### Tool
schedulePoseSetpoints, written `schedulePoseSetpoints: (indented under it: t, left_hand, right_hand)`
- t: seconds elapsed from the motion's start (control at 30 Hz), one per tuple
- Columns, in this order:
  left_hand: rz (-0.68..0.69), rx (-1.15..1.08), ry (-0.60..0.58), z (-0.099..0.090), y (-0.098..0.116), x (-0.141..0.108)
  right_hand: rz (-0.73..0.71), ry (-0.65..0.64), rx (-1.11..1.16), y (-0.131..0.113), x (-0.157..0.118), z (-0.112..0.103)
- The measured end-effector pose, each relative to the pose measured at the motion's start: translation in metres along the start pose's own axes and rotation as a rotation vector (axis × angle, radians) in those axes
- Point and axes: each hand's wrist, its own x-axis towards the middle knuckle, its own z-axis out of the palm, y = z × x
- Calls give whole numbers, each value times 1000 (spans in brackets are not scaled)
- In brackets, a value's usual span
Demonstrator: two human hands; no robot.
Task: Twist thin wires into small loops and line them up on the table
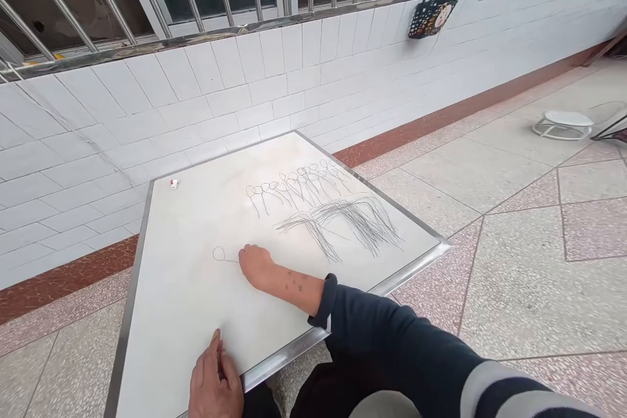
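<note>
My right hand (255, 266) is closed over the white tabletop, its fingers pinching the straight end of a thin wire with a round loop (219, 253) at its left end. My left hand (215, 382) rests at the table's near edge, index finger stretched forward and thumb apart; a dark gap shows between them. Toward the back right lies a row of looped wires (298, 181), their loops overlapping. Nearer than that row, two bunches of long, thin, bent wires (321, 238) (365, 225) spread over the tabletop.
The white table (181, 300) has a metal rim. A small red-and-white item (175, 183) lies at its back left corner. Behind it stands a white tiled wall (196, 114) with barred windows and a hanging patterned bag (431, 16). A low white stool (563, 124) stands far right.
</note>
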Motion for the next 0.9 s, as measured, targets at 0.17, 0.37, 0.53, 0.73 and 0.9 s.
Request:
schedulePoseSetpoints:
  t: [0.17,0.37,0.53,0.73,0.9]
  left_hand:
    - [-290,-175,-121,-10,8,10]
    - [-735,-894,-179,-37,28,23]
    - [-766,-1171,-165,-64,55,21]
    - [-750,-1317,-78,-102,78,16]
    - [-713,-1321,-18,-128,89,9]
  right_hand:
    - [135,-26,347,-17,-62,23]
    - [-96,-185,850,-7,-143,20]
    - [-68,-643,1844,-12,-186,10]
    - [-28,-776,2001,-20,-214,10]
    - [-161,-559,1717,-27,-230,2]
